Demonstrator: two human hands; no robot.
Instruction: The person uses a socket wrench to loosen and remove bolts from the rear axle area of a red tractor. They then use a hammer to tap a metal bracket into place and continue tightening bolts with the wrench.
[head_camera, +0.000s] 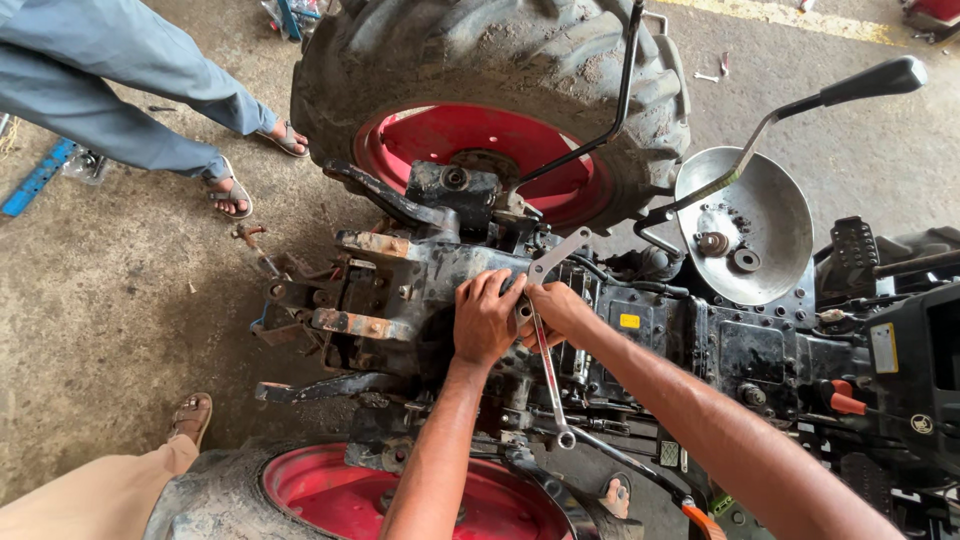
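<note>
I look down on the greasy black rear housing (420, 290) of a tractor with the seat off. My left hand (485, 318) lies flat on top of the housing, fingers spread and pressing down. Beside it, my right hand (555, 310) is closed around the middle of a long steel combination spanner (548, 350). The spanner's open end points up toward the far wheel; its ring end hangs low near my left forearm. The two hands touch at the spanner shank.
Big tyres with red rims stand far (480, 150) and near (400, 495). A metal bowl (750, 225) holding small parts sits on the right, under a black-knobbed lever (870, 80). One person stands top left (120, 90); another's leg and sandal (190, 415) are bottom left.
</note>
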